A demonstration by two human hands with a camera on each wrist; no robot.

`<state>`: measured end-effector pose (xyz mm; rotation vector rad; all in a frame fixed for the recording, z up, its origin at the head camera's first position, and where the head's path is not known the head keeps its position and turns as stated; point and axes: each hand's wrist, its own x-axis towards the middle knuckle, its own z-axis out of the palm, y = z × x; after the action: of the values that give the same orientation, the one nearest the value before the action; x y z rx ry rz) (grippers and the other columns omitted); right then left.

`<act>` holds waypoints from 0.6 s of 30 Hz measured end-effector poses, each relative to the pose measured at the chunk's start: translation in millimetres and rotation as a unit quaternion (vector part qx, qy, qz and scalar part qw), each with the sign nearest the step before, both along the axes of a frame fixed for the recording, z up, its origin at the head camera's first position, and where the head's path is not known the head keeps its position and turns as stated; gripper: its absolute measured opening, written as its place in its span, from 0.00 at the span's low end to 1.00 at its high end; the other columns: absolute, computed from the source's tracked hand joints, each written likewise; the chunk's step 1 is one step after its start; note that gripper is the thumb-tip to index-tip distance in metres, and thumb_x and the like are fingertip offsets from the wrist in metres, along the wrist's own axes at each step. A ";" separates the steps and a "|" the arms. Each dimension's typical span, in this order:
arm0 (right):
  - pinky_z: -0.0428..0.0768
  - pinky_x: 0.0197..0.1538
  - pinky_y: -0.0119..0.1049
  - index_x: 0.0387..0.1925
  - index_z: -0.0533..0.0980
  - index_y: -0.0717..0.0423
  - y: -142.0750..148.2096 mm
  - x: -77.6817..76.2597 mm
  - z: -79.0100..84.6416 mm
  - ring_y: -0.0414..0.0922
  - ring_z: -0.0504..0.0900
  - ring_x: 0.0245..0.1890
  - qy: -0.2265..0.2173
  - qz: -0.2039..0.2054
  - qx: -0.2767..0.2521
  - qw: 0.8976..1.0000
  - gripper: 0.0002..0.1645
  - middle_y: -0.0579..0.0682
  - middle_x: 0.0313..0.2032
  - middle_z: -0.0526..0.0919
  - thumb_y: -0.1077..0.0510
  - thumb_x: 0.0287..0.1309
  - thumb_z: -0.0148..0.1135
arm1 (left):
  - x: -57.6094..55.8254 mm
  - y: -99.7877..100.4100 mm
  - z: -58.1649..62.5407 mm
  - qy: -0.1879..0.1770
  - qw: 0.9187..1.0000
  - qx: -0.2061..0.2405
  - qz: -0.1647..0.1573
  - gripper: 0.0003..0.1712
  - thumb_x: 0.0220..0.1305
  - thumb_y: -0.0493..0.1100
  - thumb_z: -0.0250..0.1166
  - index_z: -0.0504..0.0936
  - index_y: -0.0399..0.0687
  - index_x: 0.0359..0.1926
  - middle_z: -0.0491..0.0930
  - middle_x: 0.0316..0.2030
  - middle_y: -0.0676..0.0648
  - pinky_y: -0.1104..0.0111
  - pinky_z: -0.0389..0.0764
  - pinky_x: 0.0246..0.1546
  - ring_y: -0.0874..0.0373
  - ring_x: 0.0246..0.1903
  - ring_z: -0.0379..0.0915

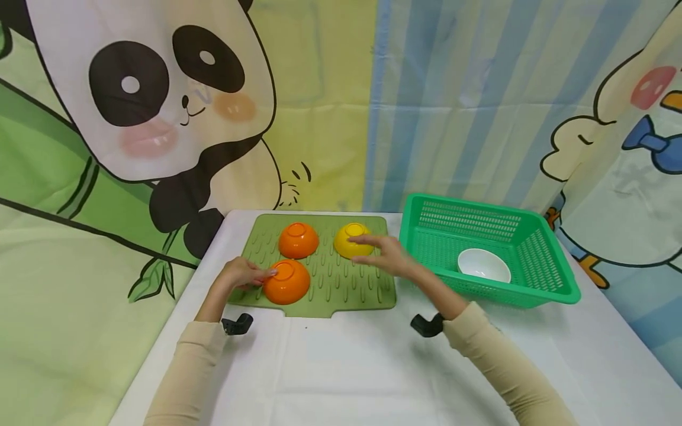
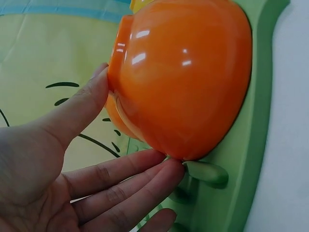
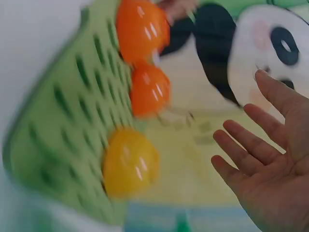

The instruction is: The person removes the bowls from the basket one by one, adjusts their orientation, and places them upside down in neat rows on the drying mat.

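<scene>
A larger orange bowl [image 1: 288, 289] lies upside down on the front left part of a green ribbed drying mat [image 1: 348, 300]. My left hand [image 1: 237, 274] holds it at its left side; in the left wrist view the thumb [image 2: 89, 104] is on the foot ring and fingertips meet the rim. Behind it sits a smaller upturned orange bowl [image 1: 298, 241]. A yellow bowl [image 1: 344, 244], also upturned, is at the back right of the mat. My right hand [image 1: 391, 255] hovers by the yellow bowl, fingers spread, holding nothing; the right wrist view shows a gap between them.
To the right of the mat stands a green plastic basket [image 1: 549, 260] with a white bowl [image 1: 483, 264] inside. A white cloth [image 1: 341, 373] covers the table. A printed curtain [image 1: 330, 106] hangs behind the table's back edge.
</scene>
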<state>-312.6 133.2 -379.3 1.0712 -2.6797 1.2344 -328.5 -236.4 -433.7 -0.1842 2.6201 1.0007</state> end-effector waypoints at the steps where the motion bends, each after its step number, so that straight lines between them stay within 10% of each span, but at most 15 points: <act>1: 0.69 0.58 0.52 0.59 0.72 0.55 19.6 -0.7 8.3 0.53 0.70 0.58 0.005 -0.017 -0.005 1.000 0.28 0.54 0.57 0.73 0.51 0.57 0.62 | -0.2 -0.3 -0.6 0.001 1.000 0.001 0.001 0.38 0.42 0.67 0.69 0.84 0.39 0.42 0.84 0.28 0.47 0.62 0.82 0.35 0.52 0.36 0.79; 9: 0.69 0.56 0.55 0.61 0.69 0.55 178.4 -9.3 42.3 0.50 0.69 0.58 -0.060 -0.148 -0.022 0.987 0.28 0.55 0.61 0.68 0.48 0.62 0.56 | -3.3 -1.8 -2.0 -0.007 1.000 -0.002 0.001 0.39 0.41 0.68 0.69 0.84 0.38 0.41 0.84 0.27 0.46 0.63 0.81 0.34 0.54 0.34 0.78; 18: 0.64 0.59 0.58 0.65 0.62 0.60 278.9 -15.9 15.6 0.53 0.66 0.61 -0.155 -0.149 0.039 0.976 0.30 0.64 0.64 0.61 0.48 0.67 0.48 | -1.6 -1.7 -0.3 -0.007 1.000 0.001 -0.004 0.40 0.41 0.69 0.69 0.84 0.37 0.40 0.84 0.28 0.45 0.62 0.81 0.35 0.52 0.35 0.78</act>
<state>-328.5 412.0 -363.7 0.4800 -2.9924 1.3397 -330.1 -238.2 -434.0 -0.1795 2.6047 0.9949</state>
